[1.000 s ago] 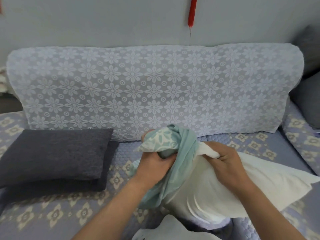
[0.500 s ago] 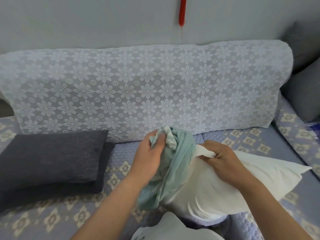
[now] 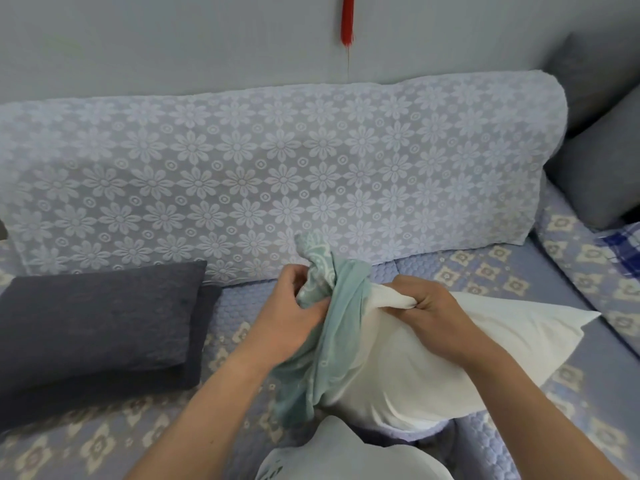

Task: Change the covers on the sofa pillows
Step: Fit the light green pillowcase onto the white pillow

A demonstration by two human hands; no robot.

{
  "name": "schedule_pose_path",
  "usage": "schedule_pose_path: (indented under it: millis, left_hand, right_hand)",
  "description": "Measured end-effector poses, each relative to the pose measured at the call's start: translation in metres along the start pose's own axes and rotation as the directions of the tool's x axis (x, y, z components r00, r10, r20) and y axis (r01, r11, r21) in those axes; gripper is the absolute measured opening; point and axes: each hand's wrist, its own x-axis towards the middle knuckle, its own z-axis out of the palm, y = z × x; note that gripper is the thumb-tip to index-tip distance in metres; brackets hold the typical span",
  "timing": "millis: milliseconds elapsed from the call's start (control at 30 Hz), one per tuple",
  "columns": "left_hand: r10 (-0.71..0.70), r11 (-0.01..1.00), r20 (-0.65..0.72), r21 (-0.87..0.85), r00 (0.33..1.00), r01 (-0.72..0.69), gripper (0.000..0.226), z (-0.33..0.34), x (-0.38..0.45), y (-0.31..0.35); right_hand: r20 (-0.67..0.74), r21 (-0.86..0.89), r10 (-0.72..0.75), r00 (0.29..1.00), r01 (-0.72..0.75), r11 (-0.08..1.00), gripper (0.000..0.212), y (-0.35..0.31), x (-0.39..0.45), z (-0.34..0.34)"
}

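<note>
Toward the sofa seat (image 3: 408, 271)'s left edge, two dark grey pillows (image 3: 93, 323) stacked flat. Mid-seat, left hand (image 3: 287, 320) clenched round bunched mint-green cover (image 3: 332, 306), gathered at the left end of white pillow insert (image 3: 433, 362). Right hand (image 3: 436, 313) pinching the insert's corner, fingers curled. Insert stretched rightward across the seat. At the right edge, perhaps a blue plaid cloth (image 3: 620, 247), partly cut off.

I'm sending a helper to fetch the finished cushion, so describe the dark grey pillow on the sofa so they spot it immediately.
Start at the sofa backrest draped in white flower lace. On the seat in front of its left end lies the dark grey pillow, flat on a matching dark one. It is plain charcoal and untouched, whereas the white pillow to its right is held by both hands, a mint-green cover bunched on it.
</note>
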Motion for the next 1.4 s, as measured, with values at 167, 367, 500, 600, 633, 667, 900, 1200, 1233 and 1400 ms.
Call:
schedule_pose_path:
  millis: [167,367,500,600,633,667,900,1200,1233,1400]
  left_hand:
    - [0.146,0.987,0.058,0.056,0.988,-0.149,0.029,0.011,-0.007,-0.003]
    - [0.28,0.934,-0.274,0.298,0.92,-0.196,0.021,0.028,-0.029,-0.034]
    - [-0.028,1.0,-0.201,0.008,0.979,0.03,0.012,0.02,-0.023,-0.036]
    - [-0.139,0.987,-0.063,-0.085,0.988,0.134,0.027,0.018,-0.036,-0.034]
    - [-0.156,0.986,-0.031,-0.061,0.987,0.154,0.032,0.016,-0.04,-0.037]
    - [-0.149,0.988,0.006,-0.04,0.989,0.149,0.032,0.015,-0.043,-0.039]
    - [0.251,0.967,0.01,-0.043,0.968,-0.25,0.022,-0.007,-0.035,-0.034]
    - [0.44,0.848,0.285,0.181,0.852,-0.498,0.023,-0.007,-0.043,-0.033]
    - [0.42,0.851,0.299,0.199,0.857,-0.487,0.025,-0.008,-0.044,-0.034]
    - [0.391,0.851,0.382,0.195,0.837,-0.487,0.028,-0.013,-0.054,-0.029]
  right_hand:
    - [-0.059,-0.01,0.002,0.998,-0.003,1.0,0.023,-0.002,-0.001,0.007]
    - [0.029,-0.059,0.016,0.999,-0.015,0.998,0.013,-0.009,-0.003,0.021]
    - [0.08,-0.054,0.04,0.996,-0.035,0.998,0.044,-0.007,-0.002,0.035]
    - [0.155,0.043,0.024,0.988,-0.031,0.999,0.052,-0.007,-0.007,0.041]
    - [0.18,0.05,0.019,0.983,-0.028,0.998,0.047,-0.005,-0.008,0.041]
    - [0.196,0.044,0.024,0.98,-0.033,0.998,0.038,-0.001,-0.009,0.042]
    - [0.353,0.001,0.16,0.922,-0.171,0.985,0.019,-0.014,-0.007,0.035]
    - [0.285,0.051,0.817,0.501,-0.859,0.509,0.025,0.012,0.045,0.044]
    - [0.298,-0.01,0.814,0.499,-0.851,0.526,0.03,0.008,0.048,0.048]
    - [0.511,0.237,0.698,0.501,-0.863,0.445,0.055,-0.011,0.048,0.065]
